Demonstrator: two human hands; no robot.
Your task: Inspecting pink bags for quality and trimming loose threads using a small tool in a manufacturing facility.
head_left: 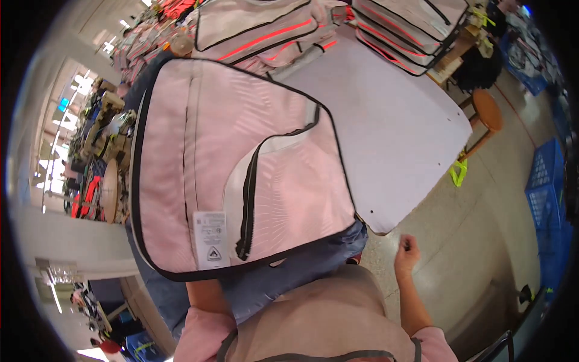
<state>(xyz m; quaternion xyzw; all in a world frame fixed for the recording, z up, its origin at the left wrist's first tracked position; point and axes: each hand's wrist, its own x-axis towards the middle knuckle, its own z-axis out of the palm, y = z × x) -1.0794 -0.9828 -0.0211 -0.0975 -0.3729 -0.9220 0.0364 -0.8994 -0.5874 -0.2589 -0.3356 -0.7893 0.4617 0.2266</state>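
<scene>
A large pale pink sewn fabric piece [283, 199], like a bag panel, lies in front of me with black binding around its edge. It has a curved black zipper [248, 205] and a white care label [210, 238] near its lower edge. My left forearm [206, 297] goes under that edge, so my left hand is hidden beneath the piece. Off the table's right corner, my right hand [408, 256] is held apart from the piece. Its fingers are curled closed around a small dark spot that I cannot make out.
Under the piece is dark blue cloth [313, 256]. A white tabletop [398, 139] extends right, with stacked pink-grey bags [410, 30] at its far end. A wooden stool [486, 111] and blue crates [546, 175] stand on the right; sewing machines [105, 114] line the left.
</scene>
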